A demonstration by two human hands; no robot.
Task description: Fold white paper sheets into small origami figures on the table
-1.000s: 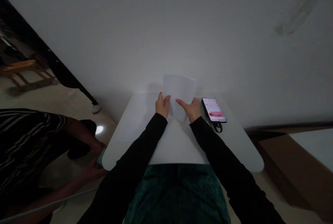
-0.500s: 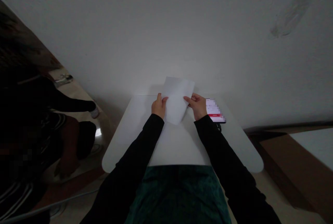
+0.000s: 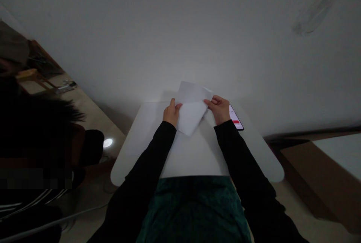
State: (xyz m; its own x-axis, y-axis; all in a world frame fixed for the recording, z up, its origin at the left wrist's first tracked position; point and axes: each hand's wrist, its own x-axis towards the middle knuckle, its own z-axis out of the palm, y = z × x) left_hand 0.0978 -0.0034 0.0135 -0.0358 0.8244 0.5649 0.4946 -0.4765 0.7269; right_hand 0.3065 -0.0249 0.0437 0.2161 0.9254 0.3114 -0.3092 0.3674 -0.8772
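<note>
A sheet of white paper stands tilted up above the far part of the white table, its lower corner pointing toward me and a crease across it. My left hand grips its left side. My right hand pinches its right edge with the fingertips. Close beyond my right hand lies a black smartphone with a lit screen, partly hidden by my hand and sleeve. Black sleeves cover both my forearms.
A person in dark striped clothes crouches at the left, beside the table. A white cable runs along the floor there, and a round light shines low by the wall. A brown board stands at the right.
My right hand has shifted up and right, now covering more of the phone. The paper's lower part looks more folded. The person at the left has moved lower and closer to the table.
</note>
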